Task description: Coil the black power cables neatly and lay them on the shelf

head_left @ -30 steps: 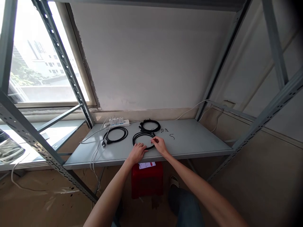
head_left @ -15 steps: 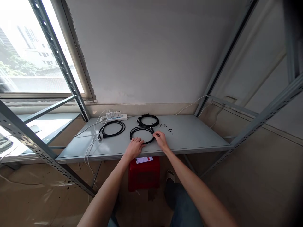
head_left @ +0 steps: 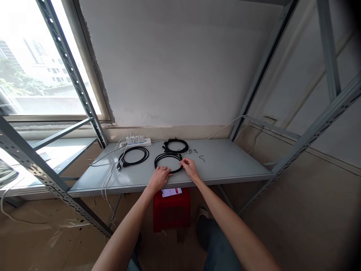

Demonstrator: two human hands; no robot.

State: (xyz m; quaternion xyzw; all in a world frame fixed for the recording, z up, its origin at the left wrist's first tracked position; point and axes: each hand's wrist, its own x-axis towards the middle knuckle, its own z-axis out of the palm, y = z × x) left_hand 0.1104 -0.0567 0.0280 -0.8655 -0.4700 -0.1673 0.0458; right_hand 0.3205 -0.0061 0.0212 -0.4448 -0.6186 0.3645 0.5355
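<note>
A coiled black cable lies on the grey metal shelf near its front edge. My left hand rests on the near side of this coil, fingers curled over it. My right hand pinches the coil's right side, fingers closed on the cable. Behind it lies a second black coil, and a third black coil sits to the left. Three small black twist ties lie just right of the coils.
A white power strip with plugged-in chargers and white cords sits at the shelf's back left. A red stool with a phone on it stands under the shelf. Steel uprights frame both sides; a window is at left.
Both hands have stayed on the nearest coil; the right hand's fingers shifted slightly along its right side. The view moved a little.
</note>
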